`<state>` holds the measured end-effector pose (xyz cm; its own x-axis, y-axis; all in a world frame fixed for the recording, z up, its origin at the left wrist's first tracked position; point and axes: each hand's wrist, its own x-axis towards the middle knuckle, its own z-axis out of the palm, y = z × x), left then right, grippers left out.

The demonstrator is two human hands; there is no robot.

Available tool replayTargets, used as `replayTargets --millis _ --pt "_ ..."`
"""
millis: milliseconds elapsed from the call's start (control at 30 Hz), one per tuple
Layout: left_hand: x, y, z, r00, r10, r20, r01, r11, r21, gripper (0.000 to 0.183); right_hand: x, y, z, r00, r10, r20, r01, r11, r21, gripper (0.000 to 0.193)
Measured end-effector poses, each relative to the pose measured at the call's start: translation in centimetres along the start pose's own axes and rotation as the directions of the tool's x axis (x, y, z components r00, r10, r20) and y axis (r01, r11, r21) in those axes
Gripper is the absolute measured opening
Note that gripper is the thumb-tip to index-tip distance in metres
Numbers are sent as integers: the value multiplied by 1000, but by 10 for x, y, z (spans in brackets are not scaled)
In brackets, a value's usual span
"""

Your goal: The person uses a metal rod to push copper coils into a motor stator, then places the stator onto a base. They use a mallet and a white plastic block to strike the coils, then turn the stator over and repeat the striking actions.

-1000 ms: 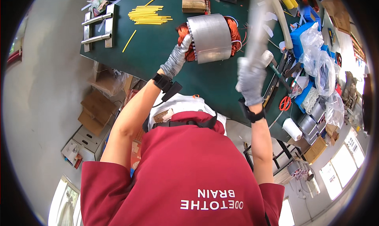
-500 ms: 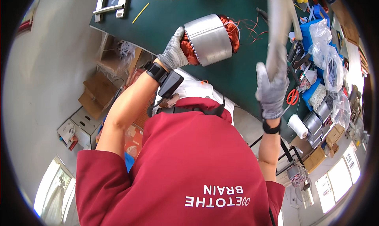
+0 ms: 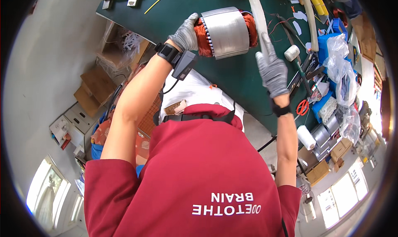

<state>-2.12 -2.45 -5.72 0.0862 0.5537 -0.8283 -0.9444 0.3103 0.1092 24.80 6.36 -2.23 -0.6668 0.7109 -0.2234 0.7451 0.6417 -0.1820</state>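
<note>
Since half a second ago, the right hand (image 3: 272, 71) has been brought in toward the stator, and the pale stick (image 3: 258, 17) clenched in it is now being laid against the stator's right end. The stator (image 3: 226, 32), a silver cylinder with copper windings, is being kept on the green table (image 3: 232, 77) at about twelve o'clock. Its left winding end is being gripped by the gloved left hand (image 3: 185, 33). Red-handled scissors (image 3: 302, 107) are lying at three o'clock of the right hand.
</note>
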Motion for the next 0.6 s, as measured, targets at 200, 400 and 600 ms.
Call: replayTargets --millis 200,400,600 --pt "-15 -35 -6 829 497 255 -549 811 202 56 -8 -40 -34 788 272 -552 156 779 607 49" --pt "-6 -44 -17 734 677 53 -553 551 625 51 23 -6 -51 979 -36 -199 32 999 -26 40" --pt "8 -38 -2 748 659 -74 -537 667 517 54 22 -40 -22 989 142 -38 -131 967 220 60"
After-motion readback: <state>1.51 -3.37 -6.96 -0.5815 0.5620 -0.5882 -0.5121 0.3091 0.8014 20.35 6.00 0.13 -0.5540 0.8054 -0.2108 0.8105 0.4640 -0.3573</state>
